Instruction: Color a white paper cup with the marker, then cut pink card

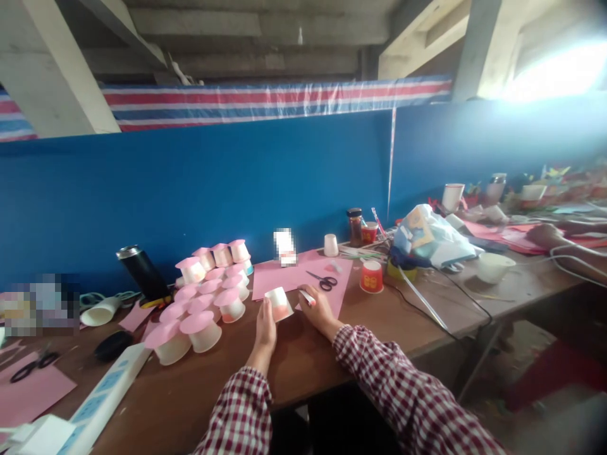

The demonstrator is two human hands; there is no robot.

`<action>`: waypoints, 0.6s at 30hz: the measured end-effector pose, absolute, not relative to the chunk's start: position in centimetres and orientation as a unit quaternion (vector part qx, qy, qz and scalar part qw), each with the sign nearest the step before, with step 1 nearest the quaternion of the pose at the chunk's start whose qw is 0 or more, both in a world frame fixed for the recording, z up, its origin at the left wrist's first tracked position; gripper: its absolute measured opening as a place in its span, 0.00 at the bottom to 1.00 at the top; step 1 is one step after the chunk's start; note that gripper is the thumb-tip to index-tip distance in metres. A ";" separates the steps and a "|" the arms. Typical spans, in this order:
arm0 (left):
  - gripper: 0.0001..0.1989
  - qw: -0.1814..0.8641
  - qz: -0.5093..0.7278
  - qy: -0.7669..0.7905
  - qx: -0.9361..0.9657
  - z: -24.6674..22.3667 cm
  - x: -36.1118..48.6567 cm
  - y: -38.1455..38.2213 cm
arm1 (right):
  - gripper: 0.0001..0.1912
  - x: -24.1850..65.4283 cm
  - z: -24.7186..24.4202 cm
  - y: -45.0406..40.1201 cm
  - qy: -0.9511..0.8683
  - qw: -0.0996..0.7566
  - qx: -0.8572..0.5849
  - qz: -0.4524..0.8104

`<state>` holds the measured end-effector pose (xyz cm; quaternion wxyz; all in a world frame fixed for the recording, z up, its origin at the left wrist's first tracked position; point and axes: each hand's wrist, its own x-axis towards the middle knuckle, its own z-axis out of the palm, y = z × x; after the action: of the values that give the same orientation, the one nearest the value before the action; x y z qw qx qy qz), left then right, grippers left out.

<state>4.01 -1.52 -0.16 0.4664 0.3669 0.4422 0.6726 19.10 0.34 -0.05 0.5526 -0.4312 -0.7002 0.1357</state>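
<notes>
My left hand [265,330] is closed round the side of a white paper cup [279,303] with an orange-pink patch, tilted just above the brown table. Beside it, my right hand [320,311] grips a short white pen-like stick [308,297] with a red end; its exact kind is hard to tell. Pink paper sheets [275,278] lie beyond both hands, with black-handled scissors [326,282] on top. To the left stand several paper cups [205,338] capped with pink paper discs [200,322].
A red paper cup [371,278] stands to the right, near a plastic bag [434,237] and cables. At left are a black thermos [142,272], a white power strip [111,392] and other scissors [34,366]. Another person's hand [545,237] rests at far right. A blue partition [213,183] closes the back.
</notes>
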 end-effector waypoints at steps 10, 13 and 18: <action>0.23 0.456 0.686 0.438 0.360 -0.3 3.6 -1.4 | 0.10 18.6 0.6 1.3 -0.668 0.589 -0.387 0.239; 0.27 0.472 0.689 0.427 0.348 -0.3 3.8 -1.1 | 0.09 18.3 0.9 2.3 -0.629 0.617 -0.392 0.263; 0.29 0.527 0.666 0.389 0.356 0.4 3.9 -1.2 | 0.12 18.2 2.0 2.2 -0.589 0.644 -0.385 0.301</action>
<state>3.86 -1.16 0.45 0.5275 0.3562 0.3892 0.6659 18.19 2.17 2.05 0.6436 -0.3852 -0.5891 0.3007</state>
